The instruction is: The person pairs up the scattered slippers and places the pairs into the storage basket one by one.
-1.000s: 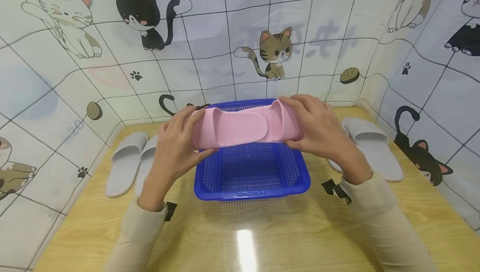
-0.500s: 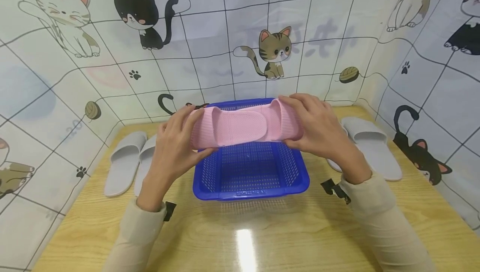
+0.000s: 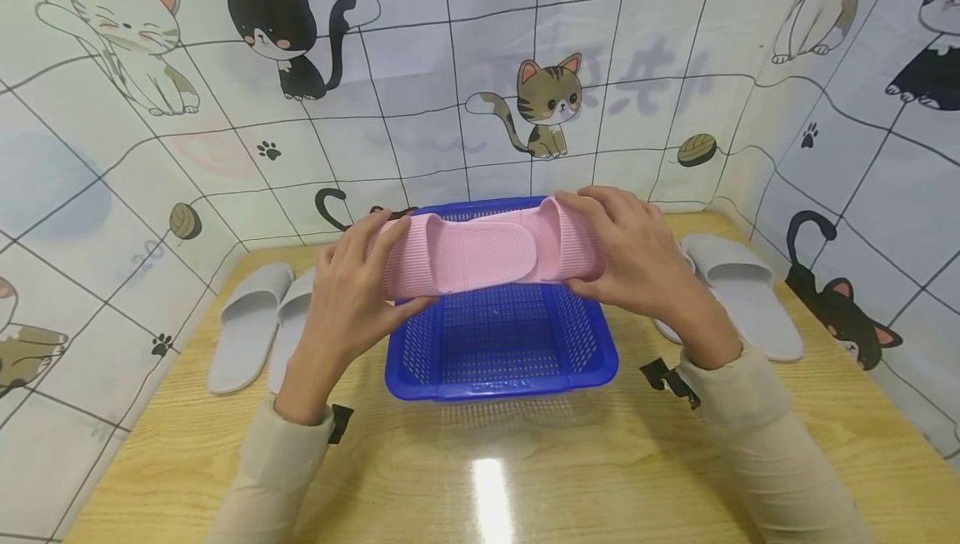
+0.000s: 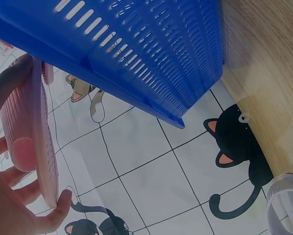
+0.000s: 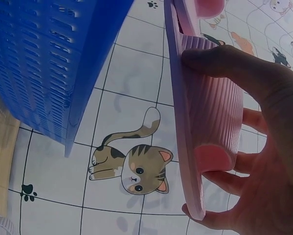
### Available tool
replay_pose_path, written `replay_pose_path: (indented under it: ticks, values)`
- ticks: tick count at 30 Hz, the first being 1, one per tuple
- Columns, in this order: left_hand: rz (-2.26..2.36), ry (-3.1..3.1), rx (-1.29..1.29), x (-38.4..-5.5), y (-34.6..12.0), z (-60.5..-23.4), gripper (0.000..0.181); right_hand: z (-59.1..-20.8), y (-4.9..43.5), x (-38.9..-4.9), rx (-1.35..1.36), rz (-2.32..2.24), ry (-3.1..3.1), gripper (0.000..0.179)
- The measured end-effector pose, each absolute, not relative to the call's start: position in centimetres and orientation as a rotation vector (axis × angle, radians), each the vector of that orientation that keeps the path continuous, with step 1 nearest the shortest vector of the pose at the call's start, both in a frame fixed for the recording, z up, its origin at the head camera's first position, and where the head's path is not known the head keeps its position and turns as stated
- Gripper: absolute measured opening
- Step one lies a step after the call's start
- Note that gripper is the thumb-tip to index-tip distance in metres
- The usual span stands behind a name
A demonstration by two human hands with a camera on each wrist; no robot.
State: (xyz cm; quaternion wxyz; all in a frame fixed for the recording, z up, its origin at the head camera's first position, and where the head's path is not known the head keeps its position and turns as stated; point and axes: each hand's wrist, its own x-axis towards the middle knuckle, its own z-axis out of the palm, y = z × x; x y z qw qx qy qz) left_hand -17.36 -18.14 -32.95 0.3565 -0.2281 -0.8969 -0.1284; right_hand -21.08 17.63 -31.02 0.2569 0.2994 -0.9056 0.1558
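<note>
Pink slippers (image 3: 491, 254), soles overlapping, are between the left hand (image 3: 351, 286) and right hand (image 3: 636, 259), each clamped round one end. Below the hands, a blue basket (image 3: 502, 389) shows its perforated floor; grey slippers (image 3: 246, 344) flank both hands on the desk (image 3: 405, 477).

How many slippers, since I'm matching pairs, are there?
6: two pink slippers between the left hand and right hand; two gray slippers left of the basket, two more right of it; inner ones partly hidden.

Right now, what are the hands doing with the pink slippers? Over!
Left hand, right hand: gripping pink slippers, one end each. Slippers above blue basket. Nothing seen between.
</note>
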Motion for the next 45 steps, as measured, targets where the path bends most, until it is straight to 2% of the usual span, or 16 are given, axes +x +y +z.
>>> replay_pose_path:
  ticks: [38,45]
  values:
    - [-0.320,-2.282,-0.653,-17.28,-17.40,-33.27,0.108,-31.38,17.13,-20.65,0.835,0.430,-2.396,0.101]
    - [-0.286,-2.262,-0.645,-17.29,-17.35,-33.29,0.103,-31.40,16.78,-20.71,0.843,0.432,-2.388,0.102]
